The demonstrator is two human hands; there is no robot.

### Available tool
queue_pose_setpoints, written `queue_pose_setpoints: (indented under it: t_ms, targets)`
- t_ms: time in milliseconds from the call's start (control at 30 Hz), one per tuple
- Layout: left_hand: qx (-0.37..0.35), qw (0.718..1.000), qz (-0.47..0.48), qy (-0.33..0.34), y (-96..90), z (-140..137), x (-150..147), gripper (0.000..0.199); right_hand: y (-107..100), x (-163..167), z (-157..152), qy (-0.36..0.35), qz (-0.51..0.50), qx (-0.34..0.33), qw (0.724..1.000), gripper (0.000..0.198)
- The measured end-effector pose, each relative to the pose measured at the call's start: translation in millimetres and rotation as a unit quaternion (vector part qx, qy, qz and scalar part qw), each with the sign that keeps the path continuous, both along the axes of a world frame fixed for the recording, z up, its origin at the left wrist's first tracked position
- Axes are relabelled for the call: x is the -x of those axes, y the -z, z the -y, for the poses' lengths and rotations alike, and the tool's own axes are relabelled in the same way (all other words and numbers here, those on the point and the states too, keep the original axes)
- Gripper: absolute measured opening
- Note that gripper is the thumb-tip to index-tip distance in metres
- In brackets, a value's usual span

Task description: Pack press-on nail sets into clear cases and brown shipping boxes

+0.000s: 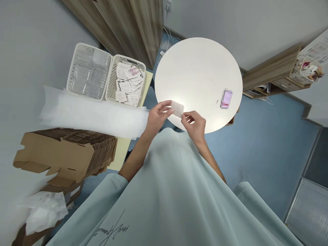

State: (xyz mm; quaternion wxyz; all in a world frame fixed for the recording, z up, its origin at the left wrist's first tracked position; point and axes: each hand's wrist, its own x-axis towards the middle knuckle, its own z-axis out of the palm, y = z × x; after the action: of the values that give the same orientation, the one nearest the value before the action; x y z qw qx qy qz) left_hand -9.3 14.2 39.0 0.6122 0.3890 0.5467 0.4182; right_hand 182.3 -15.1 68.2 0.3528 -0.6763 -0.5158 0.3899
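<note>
A small, pale rectangular card or packet (177,109) is held between my two hands, over the near edge of a round white table (197,68). My left hand (159,115) pinches its left end between thumb and fingers. At its lower right corner, the fingertips of my right hand (194,123) are closed on it. Whether the piece is a card or a thin clear sleeve I cannot tell. Farther right on the table lies a pinkish-purple phone-like object (226,99), blurred out.
Left of the table stand a basket of printed cards (109,92) and a basket of clear plastic pieces (70,80). White sheets (94,114) and folded brown cardboard boxes (61,150) lie nearer. A wooden shelf unit (271,75) is at right.
</note>
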Motion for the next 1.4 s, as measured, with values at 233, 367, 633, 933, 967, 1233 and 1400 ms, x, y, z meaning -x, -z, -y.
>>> queue_pose_setpoints:
  t_ms: [233, 367, 633, 933, 967, 1233, 1400]
  targets:
    - [0.0, 0.999, 0.021, -0.03, 5.0, -2, 11, 0.044, 12, -10, -9, 0.019, -0.133, 0.082, 0.988, 0.032]
    - [0.0, 0.999, 0.024, -0.028, 0.6, -2, 11, 0.046, 15, -9, -9, -0.003, -0.109, 0.043, 0.993, 0.033]
    - [0.127, 0.987, 0.065, 0.08, -7.0, -6, 25, 0.077, 21, -18, -7, -0.084, -0.022, -0.153, 0.984, 0.028]
    - [0.166, 0.977, 0.081, 0.104, -6.9, -6, 30, 0.066, 32, -26, -6, -0.106, 0.004, -0.186, 0.977, 0.015]
    - [0.163, 0.978, 0.085, 0.095, -7.1, -6, 29, 0.066, 33, -27, -6, -0.108, 0.001, -0.184, 0.977, 0.016]
    - [0.074, 0.994, 0.042, 0.063, -14.6, -3, 19, 0.078, 29, -20, -4, -0.074, -0.154, -0.082, 0.982, 0.032]
    - [0.034, 0.998, 0.035, 0.048, -14.0, -3, 14, 0.075, 31, -13, -6, -0.021, -0.211, -0.016, 0.977, 0.048]
